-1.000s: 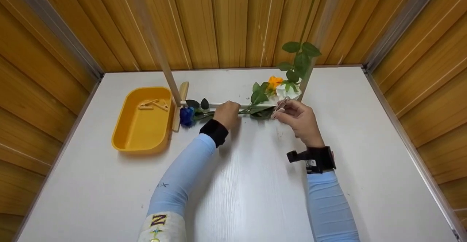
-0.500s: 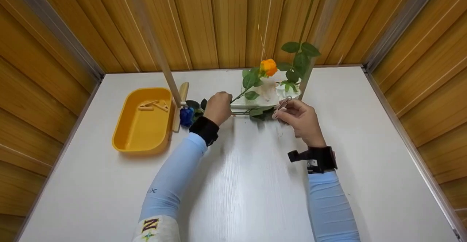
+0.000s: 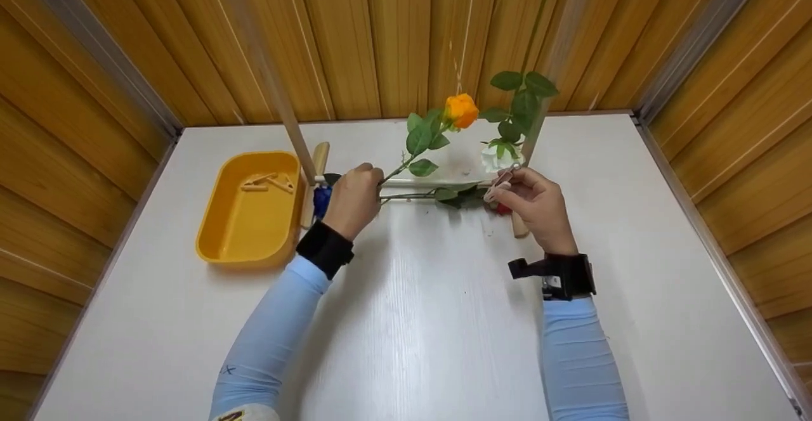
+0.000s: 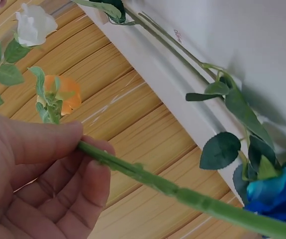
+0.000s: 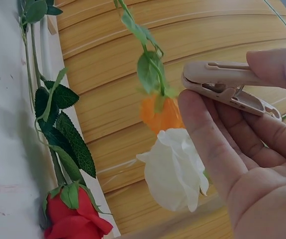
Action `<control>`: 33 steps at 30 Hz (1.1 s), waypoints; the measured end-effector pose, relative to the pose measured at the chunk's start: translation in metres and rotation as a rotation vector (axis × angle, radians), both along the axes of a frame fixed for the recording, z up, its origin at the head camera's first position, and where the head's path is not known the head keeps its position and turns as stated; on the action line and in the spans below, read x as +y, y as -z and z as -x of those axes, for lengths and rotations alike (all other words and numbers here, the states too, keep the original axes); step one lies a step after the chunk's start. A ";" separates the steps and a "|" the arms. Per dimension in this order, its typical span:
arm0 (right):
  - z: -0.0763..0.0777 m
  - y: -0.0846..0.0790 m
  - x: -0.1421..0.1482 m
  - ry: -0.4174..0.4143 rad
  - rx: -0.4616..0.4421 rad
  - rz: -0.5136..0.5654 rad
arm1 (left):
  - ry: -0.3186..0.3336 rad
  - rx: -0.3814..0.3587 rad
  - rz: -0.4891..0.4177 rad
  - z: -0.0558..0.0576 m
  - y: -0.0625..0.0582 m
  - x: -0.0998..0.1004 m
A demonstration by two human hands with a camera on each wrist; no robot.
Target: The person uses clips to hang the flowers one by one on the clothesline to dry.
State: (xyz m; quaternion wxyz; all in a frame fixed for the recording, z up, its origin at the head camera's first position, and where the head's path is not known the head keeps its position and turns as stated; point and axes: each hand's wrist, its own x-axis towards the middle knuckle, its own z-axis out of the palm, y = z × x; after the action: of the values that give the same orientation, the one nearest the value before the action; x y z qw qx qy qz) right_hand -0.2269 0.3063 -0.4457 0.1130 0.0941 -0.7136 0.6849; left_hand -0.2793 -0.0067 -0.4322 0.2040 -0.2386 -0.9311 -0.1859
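My left hand [image 3: 355,200] pinches the green stem [image 4: 152,184] of an orange rose [image 3: 462,111], whose bloom points up and away to the right. My right hand [image 3: 539,208] holds a beige clothes peg [image 5: 217,72] between thumb and fingers. Just behind that hand, a white rose [image 3: 501,156] hangs head down, its stem running up out of view. On the table lie a blue rose [image 4: 277,194], partly behind my left hand in the head view, and a red rose [image 5: 75,214], mostly hidden there by my right hand.
A yellow tray [image 3: 247,237] at the left holds several pegs [image 3: 255,188]. Two upright posts, left [image 3: 282,104] and right [image 3: 539,126], stand on wooden feet, with a white bar [image 3: 412,184] low between them. Wood-look panels [image 3: 399,40] close off the back and sides.
The left hand has moved left and lifted the orange rose off the table, bringing its bloom up and leftward. The right hand has shifted slightly right, still with the peg; the red rose now shows.
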 end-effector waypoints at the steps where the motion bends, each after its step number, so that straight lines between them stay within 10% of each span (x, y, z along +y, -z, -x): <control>1: 0.000 0.000 0.001 0.003 0.000 0.009 | 0.000 0.010 0.000 -0.003 0.000 -0.002; 16: -0.004 -0.006 0.016 0.066 0.022 0.057 | 0.038 0.109 -0.038 -0.045 0.016 -0.015; 33: -0.020 -0.025 0.027 0.136 0.106 0.095 | 0.123 0.241 0.007 -0.062 0.028 -0.013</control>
State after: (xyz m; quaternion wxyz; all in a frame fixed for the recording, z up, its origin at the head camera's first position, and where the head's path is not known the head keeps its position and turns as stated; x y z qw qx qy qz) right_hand -0.2073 0.3333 -0.4203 0.2014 0.0761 -0.6779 0.7029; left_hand -0.2172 -0.0194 -0.4601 0.3016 -0.3165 -0.8841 -0.1650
